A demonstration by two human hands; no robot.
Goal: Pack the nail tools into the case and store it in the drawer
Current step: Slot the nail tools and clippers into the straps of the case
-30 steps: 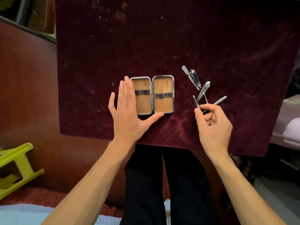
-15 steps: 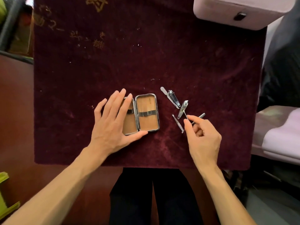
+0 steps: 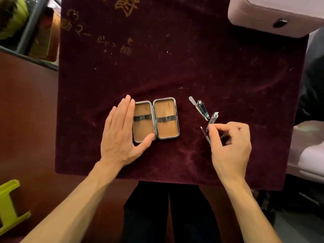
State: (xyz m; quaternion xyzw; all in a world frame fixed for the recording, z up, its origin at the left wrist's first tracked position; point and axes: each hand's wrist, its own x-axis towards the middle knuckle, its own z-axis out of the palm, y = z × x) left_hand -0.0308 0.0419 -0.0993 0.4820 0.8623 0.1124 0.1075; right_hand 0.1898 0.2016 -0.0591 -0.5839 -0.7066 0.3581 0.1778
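Case (image 3: 156,120): lies open and flat on the velvet cloth (image 3: 175,67) that covers the desk (image 3: 26,111). It touches the left hand (image 3: 121,135) on that hand's thumb side. The left hand is laid flat, fingers straight and pressed together along the case edge, thumb on the near rim.

Right hand (image 3: 229,142): fingers are curled, thumb and forefinger tips closed together. A sliver of a thin metal rod (image 3: 222,136) shows beneath them and is judged to be what is pinched.

Loose tools: the small nail clipper (image 3: 213,119) lies at the right fingertips, the large nail clipper (image 3: 201,108) just beyond it. A slim pointed tool (image 3: 205,135) lies beside the right thumb.

Handling (judged): all tools are light, rigid and smooth, so likely slippery. The rod is best pinched mid-shaft and the clippers across their flat sides. Each is then slid under an elastic strap (image 3: 166,118). The case is stiff, and is best held by its long edges.

Not resolved: the pinch contact is hidden by the fingers, and the rod's ends and type are not seen. No drawer is identified. The pale box (image 3: 271,13), well beyond the right hand, is cut off.
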